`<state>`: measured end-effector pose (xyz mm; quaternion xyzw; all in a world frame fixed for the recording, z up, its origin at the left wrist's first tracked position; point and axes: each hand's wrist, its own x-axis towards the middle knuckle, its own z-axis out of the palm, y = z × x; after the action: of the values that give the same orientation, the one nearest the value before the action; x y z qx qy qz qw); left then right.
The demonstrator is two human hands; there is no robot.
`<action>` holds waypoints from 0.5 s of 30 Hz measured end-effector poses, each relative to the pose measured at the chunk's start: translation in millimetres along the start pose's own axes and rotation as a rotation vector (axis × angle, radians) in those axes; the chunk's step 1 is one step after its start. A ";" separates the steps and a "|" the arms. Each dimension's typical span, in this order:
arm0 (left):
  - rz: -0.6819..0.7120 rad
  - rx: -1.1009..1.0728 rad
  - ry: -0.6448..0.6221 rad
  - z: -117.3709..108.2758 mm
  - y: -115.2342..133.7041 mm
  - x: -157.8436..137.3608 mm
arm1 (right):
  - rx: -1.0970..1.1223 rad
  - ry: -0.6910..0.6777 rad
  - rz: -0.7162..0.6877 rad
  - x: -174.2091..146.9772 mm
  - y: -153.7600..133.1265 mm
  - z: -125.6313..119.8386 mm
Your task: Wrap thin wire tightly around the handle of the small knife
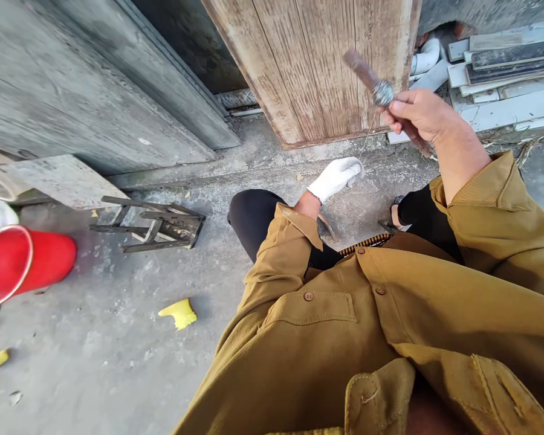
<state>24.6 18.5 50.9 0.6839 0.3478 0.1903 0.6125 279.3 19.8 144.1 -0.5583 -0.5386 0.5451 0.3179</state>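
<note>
Two hands in use, one bare, one gloved. Bare right hand (417,112): fingers wrapped around a brown wooden stick (361,67), thumb up against the silvery wound coil (383,93) at mid-stick. Gloved left hand (338,179): fingers curled together where a thin strand (366,140) reaches the glove; it appears to grasp the strand, though the exact pinch point is hidden.

Judged reason for the grip: the stick serves as a handle and core for the coil, so the right hand holds it just beside the winding and leaves the far end free. Hands are set apart, likely so the strand spans the gap without slack; it looks straight. Glove probably guards against a thin, cutting line. Strand material: wire by its sheen, not certain.

Position: coil lies just left of the right hand, touching the thumb side; stick runs from far left to near right through the grip. From the coil, the strand drops nearer and slightly left to the left hand, which hangs over the concrete floor (118,362).

Surroundings: plank door panel (317,66) on the far side; wooden stool (158,223) tipped over to the left; red bucket (54,257) farther left.
</note>
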 end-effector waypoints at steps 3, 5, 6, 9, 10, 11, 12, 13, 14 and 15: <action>0.080 0.008 0.017 -1.7 -0.2 -2.1 | -0.265 0.257 0.075 8.6 2.8 -2.7; 0.121 0.057 0.057 -5.9 -1.1 -3.5 | -0.651 0.217 0.154 16.9 10.4 -2.4; 0.126 0.098 0.070 -8.2 -1.1 -4.3 | -0.820 0.145 0.179 20.8 15.7 -0.6; 0.108 0.265 0.090 -13.4 0.6 -6.9 | -1.062 -0.223 0.242 28.6 33.7 13.0; 0.104 0.318 0.091 -14.5 1.1 -7.6 | -1.066 -0.382 0.264 29.4 38.9 19.6; 0.101 0.359 0.090 -15.3 1.2 -8.0 | -1.047 -0.538 0.291 29.3 43.0 26.5; 0.098 0.384 0.088 -15.9 0.7 -8.0 | -1.013 -0.673 0.315 28.5 45.7 33.3; 0.089 0.394 0.088 -16.6 -0.5 -7.7 | -0.972 -0.787 0.326 27.3 46.9 39.1; 0.078 0.392 0.090 -17.2 -2.5 -7.0 | -0.931 -0.873 0.322 25.8 46.5 43.7; 0.067 0.383 0.097 -17.8 -5.0 -5.9 | -0.890 -0.932 0.300 24.3 44.8 46.5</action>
<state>7.1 26.9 50.2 0.7892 0.3839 0.1734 0.4470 242.2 22.3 86.0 -0.4110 -0.7100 0.4935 -0.2888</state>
